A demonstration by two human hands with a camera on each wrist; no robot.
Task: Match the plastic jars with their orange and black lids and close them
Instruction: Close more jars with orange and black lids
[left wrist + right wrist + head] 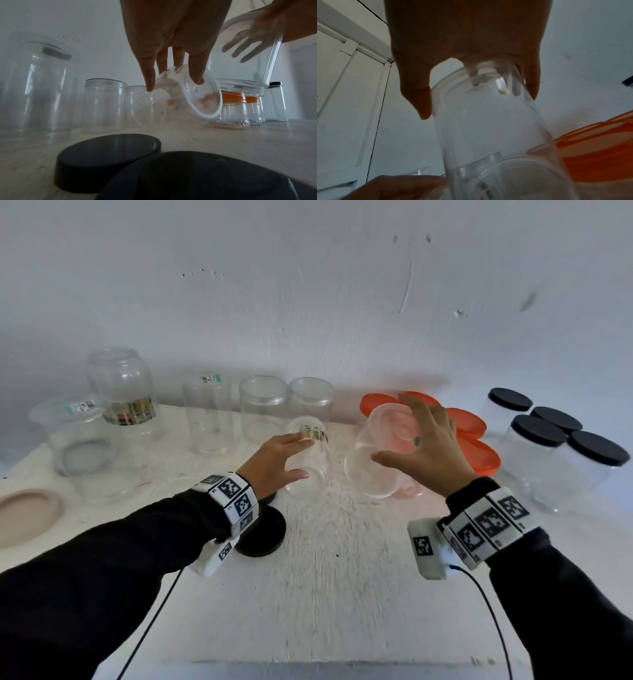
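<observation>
A small clear jar (pixel 310 453), tilted, is gripped by the left hand (pixel 274 462) at frame centre, fingers and thumb curled round its wall. Just to the right, a larger clear jar (pixel 380 453) is held mouth-down by the right hand (pixel 430 450), fingers spread and clamped over its base. Orange lids (pixel 476 446) are seen behind it, black-lidded jars (pixel 544 440) at the right edge, open jars (pixel 263 405) along the upper left, and a loose black lid (pixel 265 534) on the white table (pixel 342 594) beneath the left wrist.

Two clear jars (pixel 310 453) (pixel 380 453) tilted, lidless, mid-table
</observation>
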